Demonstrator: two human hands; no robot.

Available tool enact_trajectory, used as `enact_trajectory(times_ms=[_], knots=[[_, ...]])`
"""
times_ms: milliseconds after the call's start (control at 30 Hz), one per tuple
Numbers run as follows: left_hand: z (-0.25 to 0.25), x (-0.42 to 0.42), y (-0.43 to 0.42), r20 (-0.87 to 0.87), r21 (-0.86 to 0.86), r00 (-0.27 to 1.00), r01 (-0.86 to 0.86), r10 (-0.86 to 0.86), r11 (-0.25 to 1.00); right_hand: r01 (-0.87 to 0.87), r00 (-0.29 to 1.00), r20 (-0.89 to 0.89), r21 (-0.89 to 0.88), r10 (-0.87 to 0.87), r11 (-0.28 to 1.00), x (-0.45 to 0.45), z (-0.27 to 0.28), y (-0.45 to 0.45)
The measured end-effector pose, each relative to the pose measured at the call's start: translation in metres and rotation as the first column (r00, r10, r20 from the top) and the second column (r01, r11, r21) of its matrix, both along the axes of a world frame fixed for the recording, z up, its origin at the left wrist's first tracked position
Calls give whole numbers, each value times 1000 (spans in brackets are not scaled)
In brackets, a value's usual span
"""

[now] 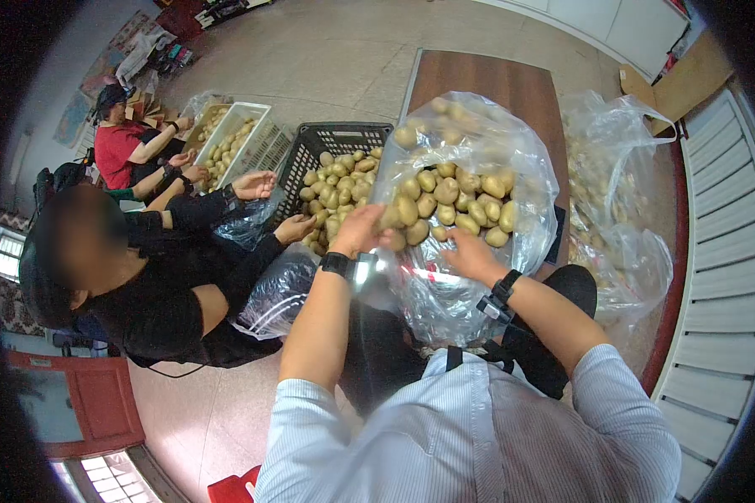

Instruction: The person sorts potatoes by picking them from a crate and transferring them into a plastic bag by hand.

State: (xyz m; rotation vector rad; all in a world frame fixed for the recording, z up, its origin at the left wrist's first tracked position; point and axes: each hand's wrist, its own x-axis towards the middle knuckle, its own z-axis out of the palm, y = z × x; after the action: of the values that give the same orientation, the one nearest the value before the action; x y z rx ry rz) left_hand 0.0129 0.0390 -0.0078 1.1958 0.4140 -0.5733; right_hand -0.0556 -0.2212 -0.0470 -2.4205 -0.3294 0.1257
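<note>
A large clear plastic bag (pixel 524 155) lies spread before me with many yellow-brown potatoes (pixel 446 191) in it. At its left edge, beside the black crate, my left hand (pixel 359 231) is closed on a potato (pixel 388 219), blurred by motion. My right hand (pixel 476 256) is over the front of the bag, fingers apart and bent loosely. Its fingertips are close to a potato (pixel 439 233); I cannot tell whether they touch it. Each of my wrists has a dark strap with a device.
A black crate (pixel 327 130) of potatoes stands left of the bag, with a white crate (pixel 256 117) beyond. A co-worker (pixel 168 293) in black reaches toward the black crate; others sit farther back. A brown table (pixel 486 74) lies beneath the bag. More filled plastic bags (pixel 617 168) are at right.
</note>
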Motion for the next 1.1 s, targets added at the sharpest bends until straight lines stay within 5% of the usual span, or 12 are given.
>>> enact_trajectory(times_ms=[67,133,167,333,400,567,600,667,700,767,833,1100], knots=[[-27,10,20,-26,-62,999,-45,43,997,33,999,21,-57,-31,998,5,-4,-8],[-28,11,28,152,49,988,-25,18,998,67,997,41,-112,-62,992,9,-6,-16],[-28,12,36,-29,-54,993,-119,117,991,53,996,81,-135,-42,989,10,-7,-20],[-32,13,50,-66,-87,957,-287,282,954,5,1000,21,-250,1,968,9,-4,-14],[-37,13,54,-85,-64,917,-396,390,916,31,991,137,-291,10,956,8,-12,-11],[-67,19,73,-31,-53,905,-424,423,904,-22,995,87,-332,54,943,8,-28,-11],[-113,30,101,366,527,929,-158,-55,835,-39,995,77,-330,68,943,6,-30,-11],[-115,28,104,331,932,704,-141,-628,333,-32,995,75,-326,59,945,3,-24,-9],[-69,15,81,320,851,859,-76,-400,519,-23,996,71,-319,48,947,1,-21,-7],[-58,13,75,235,724,959,-63,-160,687,10,995,99,-311,22,950,-2,-23,-5],[-112,32,101,112,234,948,-316,298,919,47,991,130,-303,-7,952,-6,-23,-6],[-153,41,122,228,531,961,-259,159,807,-15,993,103,-370,57,929,-10,-31,-11]])
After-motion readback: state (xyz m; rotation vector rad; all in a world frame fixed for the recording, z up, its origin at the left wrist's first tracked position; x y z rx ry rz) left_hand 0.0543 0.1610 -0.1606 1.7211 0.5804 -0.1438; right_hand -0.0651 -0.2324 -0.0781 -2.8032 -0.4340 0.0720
